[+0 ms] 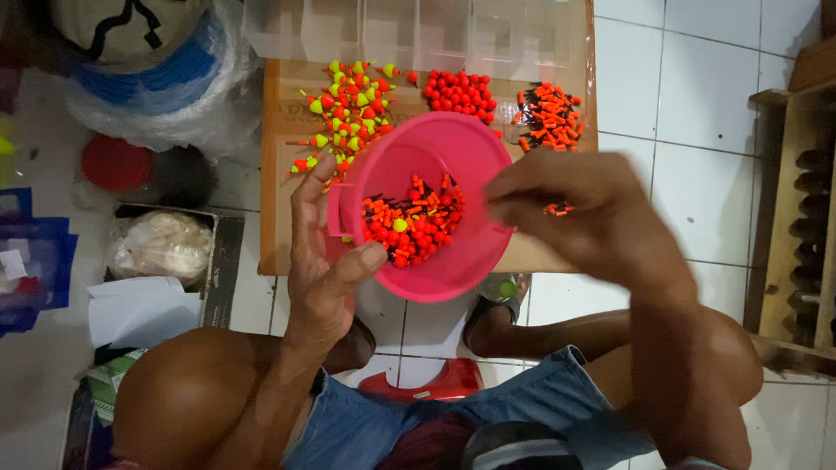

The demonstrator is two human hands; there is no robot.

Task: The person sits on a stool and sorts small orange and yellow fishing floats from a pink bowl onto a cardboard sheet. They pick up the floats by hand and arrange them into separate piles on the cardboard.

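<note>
My left hand [326, 252] grips the near left rim of a pink plastic bowl [461, 152], thumb hooked inside. The bowl is tilted and holds a heap of red, orange and yellow-green fishing floats [414, 222] with black stems. My right hand [579, 209] hovers at the bowl's right rim, blurred, fingers pinched together; a few small orange pieces [557, 209] show just beneath it. Whether they are in the fingers I cannot tell.
A cardboard sheet [279, 174] on the white tiled floor carries three piles: yellow-and-red floats [348, 109], red beads [459, 93], orange-and-black pieces [547, 115]. Plastic-wrapped goods [157, 78] and a tray with a bag [161, 248] lie left; a wooden rack [797, 218] stands right.
</note>
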